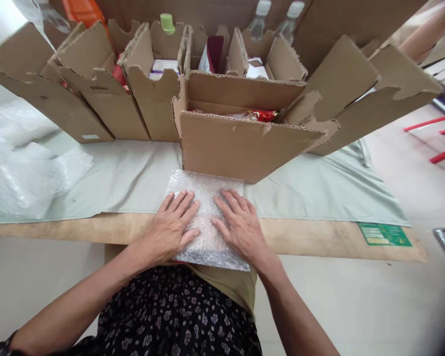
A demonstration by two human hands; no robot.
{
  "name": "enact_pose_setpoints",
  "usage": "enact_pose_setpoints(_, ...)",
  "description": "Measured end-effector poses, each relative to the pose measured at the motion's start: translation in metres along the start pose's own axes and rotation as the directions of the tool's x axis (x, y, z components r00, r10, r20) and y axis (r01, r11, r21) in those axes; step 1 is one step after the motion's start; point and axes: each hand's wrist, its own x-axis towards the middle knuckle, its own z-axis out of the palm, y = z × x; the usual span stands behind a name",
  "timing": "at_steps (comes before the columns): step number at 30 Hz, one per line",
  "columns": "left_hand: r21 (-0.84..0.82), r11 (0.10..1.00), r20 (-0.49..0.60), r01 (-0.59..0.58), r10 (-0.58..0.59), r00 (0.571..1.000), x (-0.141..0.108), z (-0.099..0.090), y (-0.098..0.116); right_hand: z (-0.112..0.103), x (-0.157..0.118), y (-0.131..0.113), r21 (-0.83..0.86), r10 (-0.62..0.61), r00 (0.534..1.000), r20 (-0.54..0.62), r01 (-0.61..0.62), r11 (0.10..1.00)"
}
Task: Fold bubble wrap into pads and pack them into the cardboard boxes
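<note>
A sheet of clear bubble wrap lies at the table's front edge, its near end reaching past the edge toward my body. On its left side rests my left hand, palm down with the fingers stretched out. My right hand lies flat on the right side in the same way, fingers spread. Both hands press on the wrap and grip nothing. Just beyond the far end of the wrap stands an open cardboard box, with a red shiny packet inside.
Several open cardboard bins line the back, holding packets and small boxes. Crumpled bubble wrap is heaped at the left. A green card lies at the table's right front corner. Clear bottles stand behind; another person's arm shows top right.
</note>
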Motion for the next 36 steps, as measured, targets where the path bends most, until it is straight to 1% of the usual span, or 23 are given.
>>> enact_pose_setpoints(2,-0.014,1.000,0.009,-0.010,0.010,1.000,-0.016,-0.005,-0.012,-0.008,-0.022,0.017,-0.010,0.046,0.997,-0.064,-0.047,0.999)
enact_pose_setpoints(4,-0.053,0.998,-0.016,-0.044,0.043,0.999,-0.037,-0.014,-0.021,-0.023,-0.049,0.028,0.028,0.037,0.995,-0.089,-0.035,0.999)
enact_pose_setpoints(6,-0.092,0.990,-0.016,-0.103,0.102,0.995,-0.056,-0.023,-0.025,-0.037,-0.075,0.029,0.088,-0.020,0.999,-0.040,0.023,0.996)
enact_pose_setpoints(8,-0.108,0.981,0.008,-0.162,0.164,0.986,-0.069,-0.027,-0.026,-0.046,-0.092,0.022,0.113,-0.082,0.996,0.039,0.077,0.991)
enact_pose_setpoints(9,-0.104,0.978,0.019,-0.180,0.183,0.983,-0.073,-0.027,-0.026,-0.046,-0.097,0.017,0.102,-0.101,0.993,0.062,0.094,0.990)
enact_pose_setpoints(11,-0.088,0.976,0.021,-0.200,0.202,0.979,-0.074,-0.024,-0.025,-0.042,-0.098,0.008,0.054,-0.114,0.992,0.052,0.111,0.992)
enact_pose_setpoints(13,-0.089,0.974,-0.017,-0.208,0.207,0.978,-0.070,-0.019,-0.026,-0.033,-0.092,0.002,0.046,-0.120,0.993,-0.016,0.120,0.992)
enact_pose_setpoints(15,-0.134,0.969,-0.098,-0.210,0.198,0.975,-0.066,-0.018,-0.028,-0.029,-0.085,0.001,0.137,-0.121,0.989,-0.084,0.132,0.982)
enact_pose_setpoints(16,-0.174,0.963,-0.152,-0.206,0.180,0.972,-0.064,-0.018,-0.029,-0.030,-0.082,0.002,0.213,-0.107,0.988,-0.107,0.128,0.969)
enact_pose_setpoints(18,-0.275,0.944,-0.235,-0.184,0.119,0.965,-0.062,-0.023,-0.031,-0.036,-0.079,0.004,0.375,-0.051,0.992,-0.114,0.091,0.923)
enact_pose_setpoints(20,-0.367,0.921,-0.258,-0.130,0.034,0.966,-0.062,-0.029,-0.032,-0.045,-0.081,0.007,0.483,-0.016,0.997,-0.073,0.050,0.874)
enact_pose_setpoints(21,-0.402,0.911,-0.248,-0.090,-0.014,0.969,-0.062,-0.032,-0.032,-0.049,-0.082,0.008,0.507,-0.026,0.999,-0.039,0.042,0.861)
enact_pose_setpoints(23,-0.454,0.891,-0.216,0.002,-0.112,0.970,-0.061,-0.036,-0.030,-0.055,-0.085,0.009,0.510,-0.083,0.996,0.042,0.050,0.859)
enact_pose_setpoints(25,-0.497,0.864,-0.200,0.077,-0.201,0.959,-0.058,-0.037,-0.028,-0.056,-0.088,0.008,0.482,-0.128,0.986,0.107,0.060,0.874)
enact_pose_setpoints(29,-0.531,0.830,-0.234,0.172,-0.338,0.912,-0.045,-0.034,-0.022,-0.054,-0.091,0.003,0.456,-0.163,0.977,0.136,0.085,0.886)
enact_pose_setpoints(31,-0.514,0.829,-0.253,0.219,-0.390,0.885,-0.037,-0.031,-0.020,-0.051,-0.090,-0.002,0.451,-0.169,0.979,0.117,0.099,0.887)
enact_pose_setpoints(32,-0.504,0.831,-0.261,0.237,-0.408,0.875,-0.032,-0.030,-0.019,-0.049,-0.089,-0.004,0.444,-0.143,0.986,0.088,0.089,0.891)
enact_pose_setpoints(33,-0.496,0.831,-0.269,0.252,-0.423,0.865,-0.028,-0.030,-0.018,-0.046,-0.087,-0.007,0.435,-0.081,0.996,0.043,0.054,0.899)
enact_pose_setpoints(34,-0.492,0.829,-0.274,0.264,-0.435,0.858,-0.025,-0.030,-0.018,-0.043,-0.086,-0.010,0.428,0.009,1.000,-0.016,-0.001,0.904)
enact_pose_setpoints(35,-0.492,0.826,-0.266,0.276,-0.444,0.856,-0.022,-0.030,-0.017,-0.040,-0.083,-0.012,0.425,0.112,0.990,-0.080,-0.068,0.903)
enact_pose_setpoints(36,-0.494,0.820,-0.241,0.291,-0.450,0.860,-0.020,-0.031,-0.017,-0.036,-0.081,-0.014,0.423,0.213,0.966,-0.145,-0.135,0.896)
